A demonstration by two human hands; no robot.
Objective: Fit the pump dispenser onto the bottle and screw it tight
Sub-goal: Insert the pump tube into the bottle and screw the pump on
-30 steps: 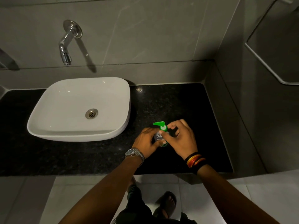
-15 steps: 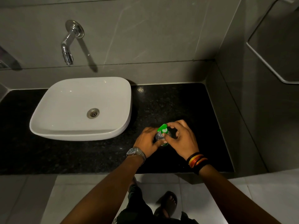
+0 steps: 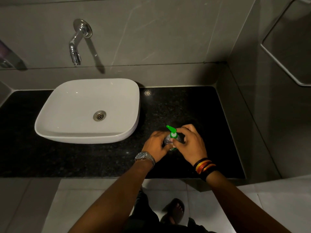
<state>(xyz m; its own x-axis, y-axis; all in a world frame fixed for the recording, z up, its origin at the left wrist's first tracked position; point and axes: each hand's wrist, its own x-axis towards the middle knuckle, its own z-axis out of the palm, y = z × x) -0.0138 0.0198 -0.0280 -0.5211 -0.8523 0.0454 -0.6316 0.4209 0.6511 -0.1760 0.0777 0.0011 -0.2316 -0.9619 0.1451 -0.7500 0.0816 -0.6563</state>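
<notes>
A small clear bottle (image 3: 168, 140) stands on the black granite counter (image 3: 193, 106), right of the basin. A green pump dispenser (image 3: 172, 131) sits on its neck, its spout pointing up and to the left. My left hand (image 3: 155, 142) is wrapped around the bottle's body from the left. My right hand (image 3: 190, 142) holds the pump's collar with fingertips from the right. Most of the bottle is hidden between the two hands.
A white countertop basin (image 3: 87, 111) stands at the left with a chrome wall tap (image 3: 75, 47) above it. Grey tiled walls close the counter at the back and right. A rail (image 3: 286, 64) hangs on the right wall. My sandalled foot (image 3: 175, 211) shows on the floor below.
The pump's spout has turned: it pointed left a second ago, swung toward the hands, and now points up-left. Both hands stay on the bottle and pump in the same place.
</notes>
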